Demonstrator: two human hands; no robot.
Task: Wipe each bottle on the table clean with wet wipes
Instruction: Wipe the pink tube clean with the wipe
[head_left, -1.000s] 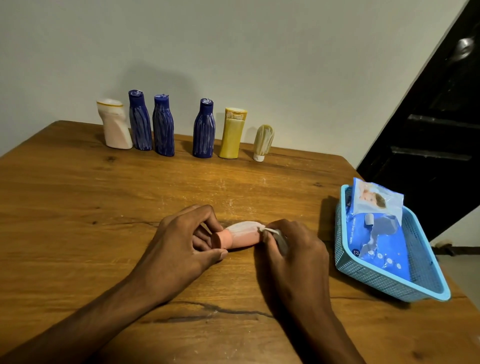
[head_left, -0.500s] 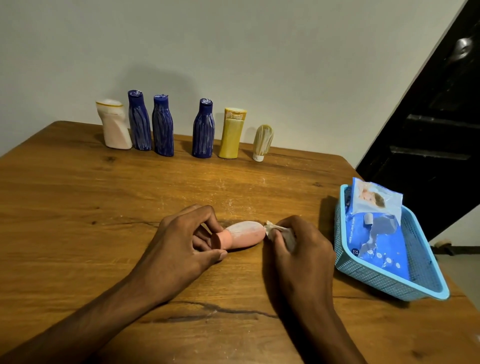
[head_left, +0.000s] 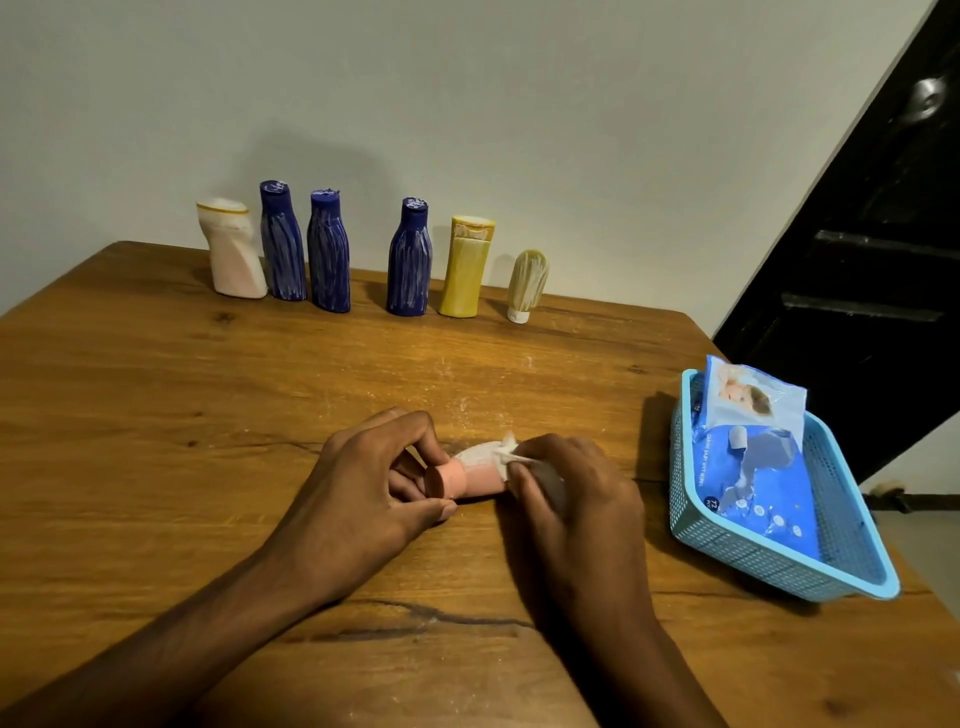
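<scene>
A small pink bottle (head_left: 470, 472) lies on its side on the wooden table (head_left: 208, 415), cap end to the left. My left hand (head_left: 374, 478) grips that cap end with curled fingers and thumb. My right hand (head_left: 566, 493) pinches a crumpled wet wipe (head_left: 506, 457) and presses it on the bottle's right end, covering part of it. Along the far edge stand a white-pink bottle (head_left: 231, 254), three streaked blue bottles (head_left: 282, 244) (head_left: 329, 254) (head_left: 410, 260), a yellow bottle (head_left: 466, 267) and a small beige tube (head_left: 527, 283).
A light blue plastic basket (head_left: 769, 566) sits at the table's right edge, holding a blue pack of wet wipes (head_left: 753, 467). A dark door (head_left: 857, 260) is beyond the table at right. White powder dusts the wood behind my hands.
My right hand slid off the bottle's right end with the wipe, then came back onto it. My left hand kept its grip and the bottle stayed put.
</scene>
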